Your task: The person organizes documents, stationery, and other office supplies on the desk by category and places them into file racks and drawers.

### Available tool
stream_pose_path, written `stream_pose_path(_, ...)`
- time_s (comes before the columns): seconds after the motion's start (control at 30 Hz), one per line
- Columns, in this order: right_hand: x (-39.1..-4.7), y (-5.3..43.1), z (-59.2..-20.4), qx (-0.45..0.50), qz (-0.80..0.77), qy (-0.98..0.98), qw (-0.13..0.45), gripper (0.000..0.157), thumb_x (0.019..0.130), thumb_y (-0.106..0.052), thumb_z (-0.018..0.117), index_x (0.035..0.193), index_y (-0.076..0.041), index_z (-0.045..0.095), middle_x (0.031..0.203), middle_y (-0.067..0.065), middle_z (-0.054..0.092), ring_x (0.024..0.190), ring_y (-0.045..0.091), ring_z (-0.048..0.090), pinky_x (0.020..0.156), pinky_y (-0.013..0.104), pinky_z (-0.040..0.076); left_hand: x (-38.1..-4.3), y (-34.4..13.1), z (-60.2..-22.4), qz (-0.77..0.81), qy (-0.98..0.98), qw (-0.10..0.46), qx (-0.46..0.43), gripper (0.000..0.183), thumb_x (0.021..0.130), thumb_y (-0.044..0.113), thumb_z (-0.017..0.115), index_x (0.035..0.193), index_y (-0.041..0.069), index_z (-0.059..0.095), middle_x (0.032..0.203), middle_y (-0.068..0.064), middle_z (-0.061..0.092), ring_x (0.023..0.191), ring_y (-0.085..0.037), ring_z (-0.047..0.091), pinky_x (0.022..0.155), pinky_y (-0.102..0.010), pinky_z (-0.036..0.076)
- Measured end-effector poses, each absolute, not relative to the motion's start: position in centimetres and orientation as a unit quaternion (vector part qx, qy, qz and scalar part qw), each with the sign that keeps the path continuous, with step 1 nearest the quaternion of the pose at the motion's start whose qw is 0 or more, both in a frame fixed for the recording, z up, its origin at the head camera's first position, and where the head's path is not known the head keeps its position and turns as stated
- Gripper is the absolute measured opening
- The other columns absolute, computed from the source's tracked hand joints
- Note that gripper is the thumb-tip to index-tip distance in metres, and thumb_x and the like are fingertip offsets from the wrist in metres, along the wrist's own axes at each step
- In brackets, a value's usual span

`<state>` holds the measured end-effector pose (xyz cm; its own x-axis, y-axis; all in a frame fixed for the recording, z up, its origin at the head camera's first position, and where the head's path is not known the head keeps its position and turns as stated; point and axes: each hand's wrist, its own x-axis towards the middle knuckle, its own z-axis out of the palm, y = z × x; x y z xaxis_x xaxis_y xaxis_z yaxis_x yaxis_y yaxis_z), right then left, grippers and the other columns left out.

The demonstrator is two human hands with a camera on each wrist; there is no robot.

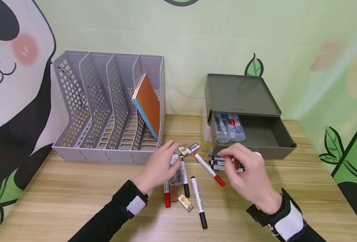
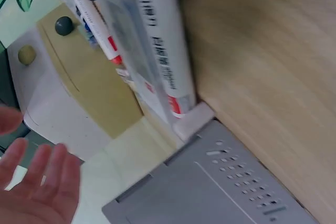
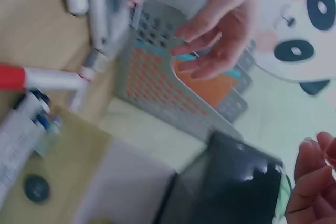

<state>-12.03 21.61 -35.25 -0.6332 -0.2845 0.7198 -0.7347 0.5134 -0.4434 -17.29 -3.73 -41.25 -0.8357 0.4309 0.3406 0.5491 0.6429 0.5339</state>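
My left hand [image 1: 160, 166] hovers with fingers spread over a clear plastic case [image 1: 176, 176] and partly hides it. Beside the case lie a black-capped marker [image 1: 184, 174] and a red-capped marker [image 1: 166, 195]. To the right, my right hand [image 1: 249, 171] hangs loosely curled in front of the grey drawer [image 1: 266, 153], with nothing plainly held. Several markers [image 1: 217, 164] lie partly hidden behind its fingers. Between the hands are a red marker [image 1: 208, 169] and another black-capped marker [image 1: 199, 202]. A small patterned eraser [image 1: 185, 202] sits near the front.
A grey file rack [image 1: 93, 155] at left holds thin books [image 1: 148, 104] in its right slot. The pulled-out drawer contains two clear cases [image 1: 230, 127]. Another eraser [image 1: 193, 147] lies by the rack. A yellow-and-white box [image 2: 89, 87] stands beside the drawer unit.
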Motion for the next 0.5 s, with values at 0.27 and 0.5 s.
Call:
stream_pose_path(0.27, -11.3, 20.0, -39.3, 0.356, 0.351, -0.837, 0.222, 0.027, 0.083, 0.013, 0.063, 0.099, -0.008, 0.072, 0.086, -0.002, 0.067, 0.068, 0.001, 0.051, 0.058, 0.010, 0.042, -16.7, -4.4, -42.5, -0.233, -0.932, 0.045, -0.276, 0.042, 0.094, 0.013, 0.073, 0.134, 0.005, 0.063, 0.135, -0.013, 0.065, 0.118, -0.030, 0.066, 0.097, -0.046, 0.059)
stream_pose_path(0.5, -11.8, 19.5, -41.2, 0.323, 0.288, -0.897, 0.091, 0.019, 0.090, 0.000, 0.066, 0.107, -0.006, 0.072, 0.097, 0.001, 0.072, 0.081, 0.008, 0.063, 0.069, 0.025, 0.057, -16.4, -4.1, -43.2, -0.204, -0.945, -0.017, -0.254, 0.056, 0.094, 0.024, 0.076, 0.143, 0.004, 0.057, 0.148, -0.019, 0.056, 0.133, -0.036, 0.059, 0.107, -0.051, 0.053)
